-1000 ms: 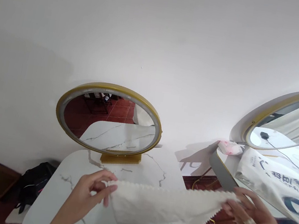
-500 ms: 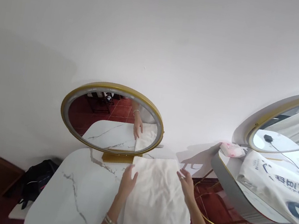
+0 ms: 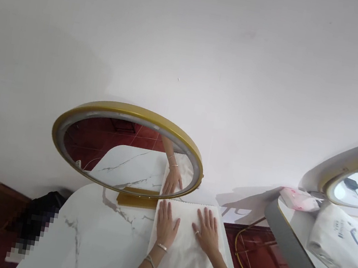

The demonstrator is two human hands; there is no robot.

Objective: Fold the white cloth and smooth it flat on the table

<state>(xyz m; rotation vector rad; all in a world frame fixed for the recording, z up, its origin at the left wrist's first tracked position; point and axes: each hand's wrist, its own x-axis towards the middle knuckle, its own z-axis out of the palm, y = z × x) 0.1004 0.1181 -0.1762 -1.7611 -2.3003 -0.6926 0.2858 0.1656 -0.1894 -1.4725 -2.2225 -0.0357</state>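
Atop the bench [image 3: 102,240], L hand [image 3: 166,229] & R hand [image 3: 207,234] lie spread, palms down, on white cloth [image 3: 181,255] nr its far edge, which prob. holds it flat.

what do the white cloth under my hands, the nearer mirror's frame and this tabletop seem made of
White cloth: matte fabric, perhaps cotton, by its soft wrinkles. Mirror frame: gold metal or painted plastic, with satin sheen. Tabletop: smooth, grey veins on white; perhaps marble or imitation.

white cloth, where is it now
In the head view, the white cloth lies on the right side of the marbled table, by the right end of the gold-rimmed mirror, under the left hand and right hand.
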